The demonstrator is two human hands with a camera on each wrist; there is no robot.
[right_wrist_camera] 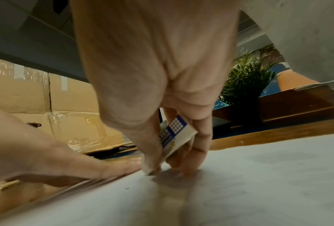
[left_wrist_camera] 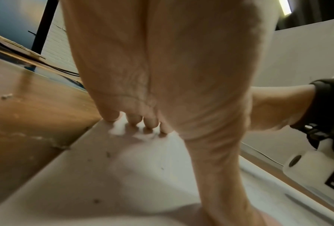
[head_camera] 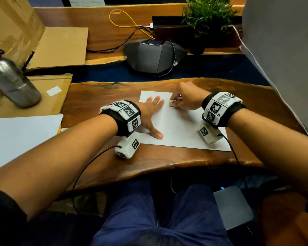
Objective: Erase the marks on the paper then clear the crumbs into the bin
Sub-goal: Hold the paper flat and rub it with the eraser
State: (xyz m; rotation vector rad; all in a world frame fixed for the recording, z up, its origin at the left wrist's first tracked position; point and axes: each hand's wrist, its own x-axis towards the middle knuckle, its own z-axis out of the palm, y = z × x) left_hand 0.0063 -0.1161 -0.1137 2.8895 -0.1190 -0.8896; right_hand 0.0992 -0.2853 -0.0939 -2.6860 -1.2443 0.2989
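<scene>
One metal bottle (head_camera: 12,80) far left. One left hand (head_camera: 150,115) pressed flat, fingers spread, on one white paper (head_camera: 181,132) at centre of wooden table (head_camera: 100,96). One right hand (head_camera: 186,99) pinching one eraser (head_camera: 172,103) against paper's far edge. A few crumbs (left_wrist_camera: 108,154) on paper.

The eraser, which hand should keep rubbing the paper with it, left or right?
Right. The right hand already pinches the eraser with its tip on the paper, while the left hand lies flat, pinning the sheet.
</scene>
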